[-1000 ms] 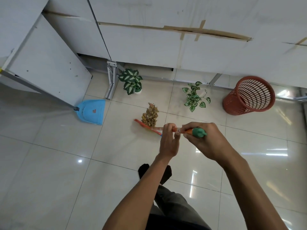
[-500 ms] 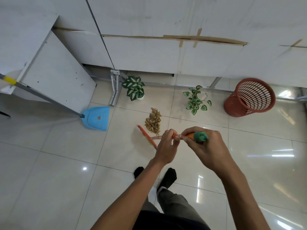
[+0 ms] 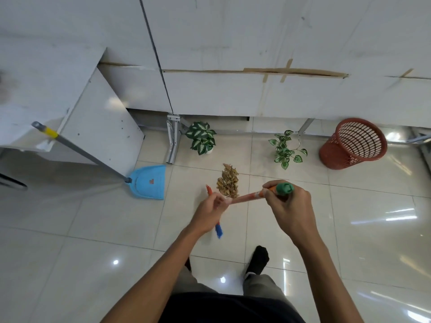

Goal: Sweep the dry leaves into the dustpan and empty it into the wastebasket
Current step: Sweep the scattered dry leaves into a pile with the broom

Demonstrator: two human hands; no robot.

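Head view: the tiled floor (image 3: 70,241) is glossy, pale, and marked with light reflections, with open tile to the left, right and near side of the work area. It is bounded at the far edge by white wall panels (image 3: 233,96) with a taped seam. The dry leaves (image 3: 228,184) lie in a narrow brown, crumpled pile on open tile, well apart from the wall. The dustpan (image 3: 149,181), blue moulded plastic with a flat lip, sits to the left of the pile with clear tile between them. Its grey pole with a yellow band leans against a white board (image 3: 102,127). The wastebasket (image 3: 354,143), a round red-brown plastic lattice, stands at the far right near the wall. A potted plant (image 3: 201,137) and a trailing plant (image 3: 285,149) stand between the pile and the wall. The broom (image 3: 247,197) has an orange handle and a green end cap. The right hand (image 3: 291,208) grips it just below the cap, fingers curled round it. The left hand (image 3: 211,212) holds it lower down, fingers wrapped. The broom's orange and blue head shows past the left hand, just beside the pile's left edge.
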